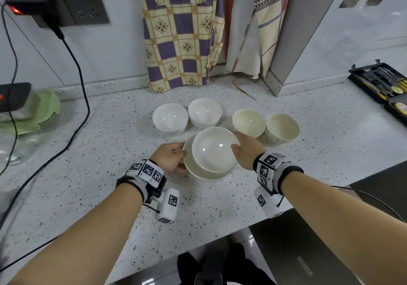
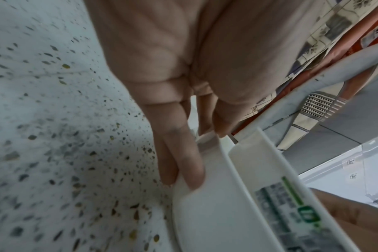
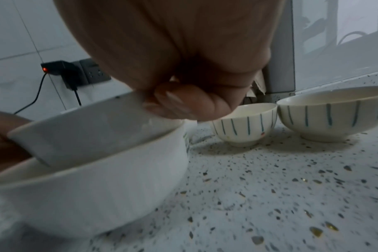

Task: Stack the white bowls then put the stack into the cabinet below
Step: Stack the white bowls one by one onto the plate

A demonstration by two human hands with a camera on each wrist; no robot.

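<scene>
On the speckled counter a small white bowl (image 1: pixel 214 150) sits tilted inside a larger white bowl (image 1: pixel 196 173). My left hand (image 1: pixel 174 158) grips the larger bowl's left rim, thumb on the edge and fingers (image 2: pixel 190 153) on its outer wall (image 2: pixel 205 213). My right hand (image 1: pixel 242 150) pinches the right rim of the small bowl (image 3: pixel 86 129), which leans in the larger bowl (image 3: pixel 97 196). The small bowl's side (image 2: pixel 259 162) carries a green label. Two more white bowls (image 1: pixel 169 118) (image 1: pixel 204 112) stand just behind.
Two cream bowls with blue stripes (image 3: pixel 246 124) (image 3: pixel 334 116) stand right of the stack. Patterned cloths (image 1: pixel 180 31) hang at the back. A black charger cable (image 1: pixel 81 86) and a green-lidded container (image 1: pixel 41 112) lie left. An open tool case (image 1: pixel 383 86) is far right.
</scene>
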